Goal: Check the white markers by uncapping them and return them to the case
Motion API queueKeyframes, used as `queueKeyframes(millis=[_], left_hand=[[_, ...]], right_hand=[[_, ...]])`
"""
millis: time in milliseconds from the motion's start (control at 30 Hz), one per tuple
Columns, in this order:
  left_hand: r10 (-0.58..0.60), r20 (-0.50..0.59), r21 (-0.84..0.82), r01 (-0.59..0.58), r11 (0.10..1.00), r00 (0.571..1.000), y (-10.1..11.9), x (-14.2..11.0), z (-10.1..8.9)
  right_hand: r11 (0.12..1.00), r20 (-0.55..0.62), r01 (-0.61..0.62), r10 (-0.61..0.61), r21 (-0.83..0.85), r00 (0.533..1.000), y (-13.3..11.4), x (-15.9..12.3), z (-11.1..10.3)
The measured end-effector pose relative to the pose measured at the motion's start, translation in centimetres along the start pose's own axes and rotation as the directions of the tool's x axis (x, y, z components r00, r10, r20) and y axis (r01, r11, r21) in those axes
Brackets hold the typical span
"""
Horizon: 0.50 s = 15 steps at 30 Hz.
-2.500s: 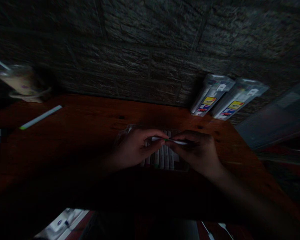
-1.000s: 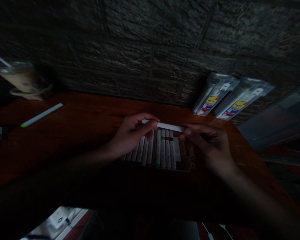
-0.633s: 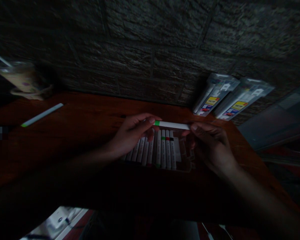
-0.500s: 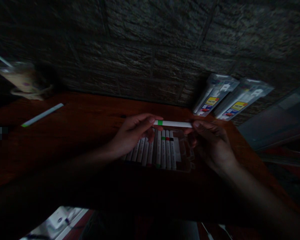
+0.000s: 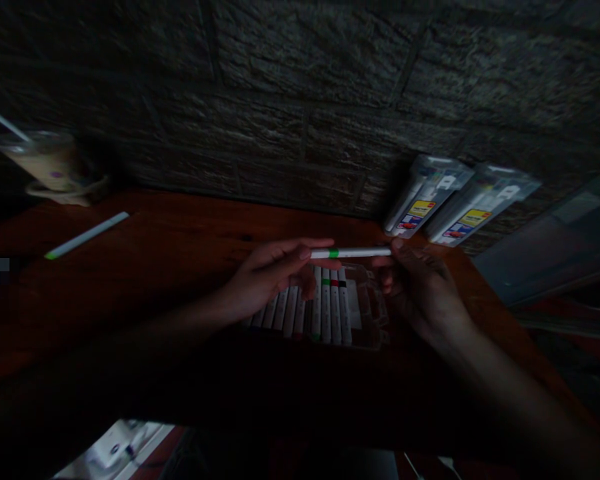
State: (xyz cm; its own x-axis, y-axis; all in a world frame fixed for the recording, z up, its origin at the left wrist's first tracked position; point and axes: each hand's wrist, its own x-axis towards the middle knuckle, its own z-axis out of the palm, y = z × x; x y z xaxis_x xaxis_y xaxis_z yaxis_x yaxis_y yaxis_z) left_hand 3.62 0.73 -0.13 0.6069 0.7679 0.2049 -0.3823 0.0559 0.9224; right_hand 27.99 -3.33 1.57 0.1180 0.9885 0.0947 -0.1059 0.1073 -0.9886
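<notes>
A white marker [image 5: 357,253] with a green band lies level between my two hands, above an opened clear case. My left hand [image 5: 275,273] pinches its left end between thumb and fingers. The right end is gripped by the thumb and fingers of my right hand [image 5: 423,283]. Below, several white markers [image 5: 327,313] lie side by side in the clear plastic case [image 5: 367,293], some showing green, red or black bands. My left fingers hide the tops of some of them.
Another white marker [image 5: 87,236] with a light green end lies on the wooden table [image 5: 190,223] at left. Behind it stands a plastic cup [image 5: 47,160] with a straw. Two upright clear marker cases [image 5: 420,200] stand by the stone wall [image 5: 280,100] at right.
The held marker has shifted slightly right and down, and more of its left end past the green band now shows. Both hands still hold it.
</notes>
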Motion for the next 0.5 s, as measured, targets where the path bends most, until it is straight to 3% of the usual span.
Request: queueKeyframes(millis=[267, 500], left_hand=[[-0.015, -0.009, 0.027, 0.015, 1.000, 1.000, -0.06, -0.03, 0.07], [0.003, -0.105, 0.167, 0.015, 0.986, 0.994, -0.01, 0.23, 0.19]], right_hand=[[0.995, -0.053, -0.063, 0.067, 0.077, 0.996, 0.03, 0.18, 0.00], [1.000, -0.027, 0.007, -0.006, 0.023, 1.000, -0.01, -0.11, 0.08]])
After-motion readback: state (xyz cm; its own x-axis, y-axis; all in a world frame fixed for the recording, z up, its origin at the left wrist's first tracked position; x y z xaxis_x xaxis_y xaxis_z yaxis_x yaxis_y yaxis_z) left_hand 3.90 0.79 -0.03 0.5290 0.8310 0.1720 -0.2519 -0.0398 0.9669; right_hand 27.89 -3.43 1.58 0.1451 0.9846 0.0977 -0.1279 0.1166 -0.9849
